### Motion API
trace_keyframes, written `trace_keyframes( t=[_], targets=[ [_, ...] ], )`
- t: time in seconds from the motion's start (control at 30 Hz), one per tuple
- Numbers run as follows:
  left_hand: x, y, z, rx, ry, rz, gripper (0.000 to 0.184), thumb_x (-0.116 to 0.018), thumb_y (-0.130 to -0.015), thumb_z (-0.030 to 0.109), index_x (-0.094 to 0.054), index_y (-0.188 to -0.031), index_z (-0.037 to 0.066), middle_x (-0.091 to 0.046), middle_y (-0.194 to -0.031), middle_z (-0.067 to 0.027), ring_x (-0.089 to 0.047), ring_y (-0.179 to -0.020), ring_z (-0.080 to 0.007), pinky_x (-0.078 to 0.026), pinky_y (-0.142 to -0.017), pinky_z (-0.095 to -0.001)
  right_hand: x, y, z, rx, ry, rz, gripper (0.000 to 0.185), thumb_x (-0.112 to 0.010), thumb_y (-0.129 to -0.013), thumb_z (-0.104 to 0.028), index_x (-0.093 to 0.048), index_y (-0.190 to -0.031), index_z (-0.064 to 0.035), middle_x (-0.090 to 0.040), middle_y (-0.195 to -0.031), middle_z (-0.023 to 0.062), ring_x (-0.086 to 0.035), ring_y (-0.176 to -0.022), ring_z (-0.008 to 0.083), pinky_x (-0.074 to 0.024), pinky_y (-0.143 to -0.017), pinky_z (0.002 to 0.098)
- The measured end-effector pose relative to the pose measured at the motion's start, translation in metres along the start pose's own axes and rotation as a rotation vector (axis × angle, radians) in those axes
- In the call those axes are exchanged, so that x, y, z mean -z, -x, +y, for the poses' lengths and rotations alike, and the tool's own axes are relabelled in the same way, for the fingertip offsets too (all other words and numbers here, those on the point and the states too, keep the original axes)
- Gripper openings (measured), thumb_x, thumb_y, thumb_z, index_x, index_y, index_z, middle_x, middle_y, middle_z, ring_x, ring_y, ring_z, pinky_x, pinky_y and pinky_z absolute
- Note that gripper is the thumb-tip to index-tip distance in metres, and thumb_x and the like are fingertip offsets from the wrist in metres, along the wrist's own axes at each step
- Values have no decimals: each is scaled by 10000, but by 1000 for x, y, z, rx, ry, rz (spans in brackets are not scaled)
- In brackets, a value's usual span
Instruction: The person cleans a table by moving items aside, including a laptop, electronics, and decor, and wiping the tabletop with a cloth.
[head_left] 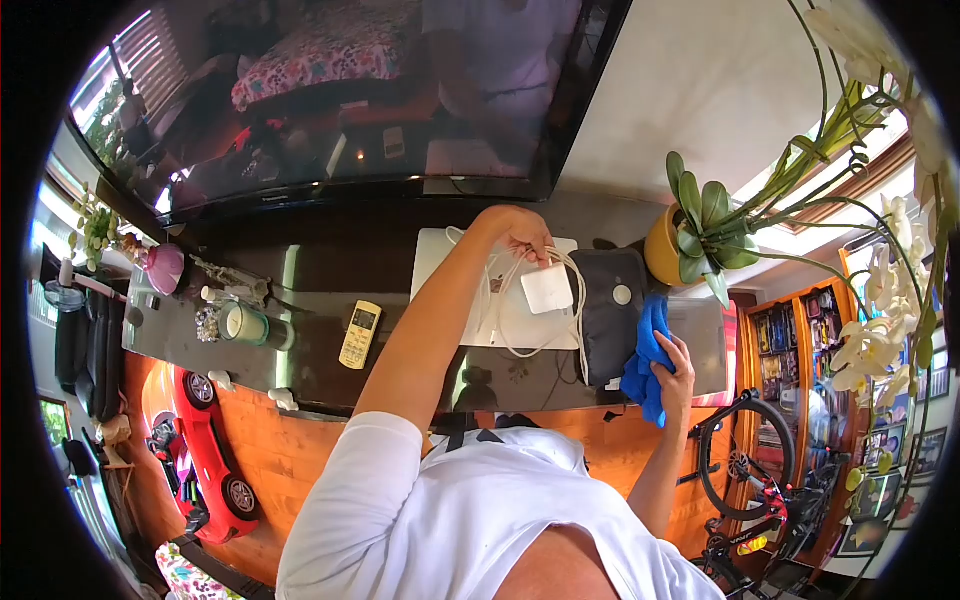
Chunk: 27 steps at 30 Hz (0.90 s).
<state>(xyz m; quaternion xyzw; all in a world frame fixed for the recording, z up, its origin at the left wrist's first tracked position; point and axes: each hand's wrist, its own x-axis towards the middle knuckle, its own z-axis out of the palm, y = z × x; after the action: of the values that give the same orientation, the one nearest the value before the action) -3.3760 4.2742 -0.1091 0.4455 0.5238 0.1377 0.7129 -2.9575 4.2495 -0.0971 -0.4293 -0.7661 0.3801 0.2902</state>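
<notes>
My left hand (516, 232) reaches across the dark glossy table, its fingers closed on the looped white cable of a square white charger (547, 289). The charger hangs just below the fingers, over a flat, pale, laptop-like slab (432, 262) that my forearm partly covers. Loops of cable spread over the slab. Right beside it lies a dark grey pouch (605, 340) with a round pale button. At the table's right front, my right hand (676, 382) grips a bunched blue cloth (645, 372) against the pouch's right side.
A large television (330, 110) stands at the back. Left on the table (300, 370) are a yellowish remote control (360, 335), a glass candle (245, 323) and a pink ornament (164, 268). A potted orchid (662, 250) stands back right. A red toy car (205, 450) and a bicycle (745, 460) are on the floor.
</notes>
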Motion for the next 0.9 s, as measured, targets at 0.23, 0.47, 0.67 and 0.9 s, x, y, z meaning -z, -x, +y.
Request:
trace_keyframes(
  t=[0.23, 0.47, 0.67, 0.9],
  targets=[
    [14, -56, -10, -23, -374, 102, 120, -638, -845, 150, -697, -835, 46, -665, -758, -47, -582, -629, -118, -430, -528, -287, -4, 11, 4, 20, 35, -3, 552, -616, -709, 57, -641, -1240, -92, -544, -1254, 148, -517, -1190, 287, -385, -1027, 337],
    [-40, -47, -11, -33, -921, 816, 172, -612, -816, 163, -728, -919, 88, -689, -982, -96, -663, -899, -294, -536, -768, -438, 4, 10, 34, 58, -20, -58, 584, -586, -680, 48, -629, -1253, -61, -540, -1245, 144, -503, -1202, 277, -368, -1033, 349],
    [-94, 49, -36, -565, -723, 1276, 358, -622, -804, 67, -657, -1154, 134, -610, -1161, -91, -552, -1139, -306, -450, -965, -424, 9, -7, -18, 133, 119, 11, 601, -558, -696, 98, -627, -1261, -95, -546, -1254, 128, -524, -1178, 283, -386, -1010, 356],
    [-152, 186, -186, -192, -419, 1905, 584, -752, -735, 113, -551, -1283, 135, -549, -1213, -111, -518, -1111, -326, -433, -935, -436, 6, -26, -63, 206, 99, 59, 550, -553, -753, 88, -610, -1275, -72, -533, -1286, 121, -484, -1217, 265, -339, -1052, 347]
  ],
)
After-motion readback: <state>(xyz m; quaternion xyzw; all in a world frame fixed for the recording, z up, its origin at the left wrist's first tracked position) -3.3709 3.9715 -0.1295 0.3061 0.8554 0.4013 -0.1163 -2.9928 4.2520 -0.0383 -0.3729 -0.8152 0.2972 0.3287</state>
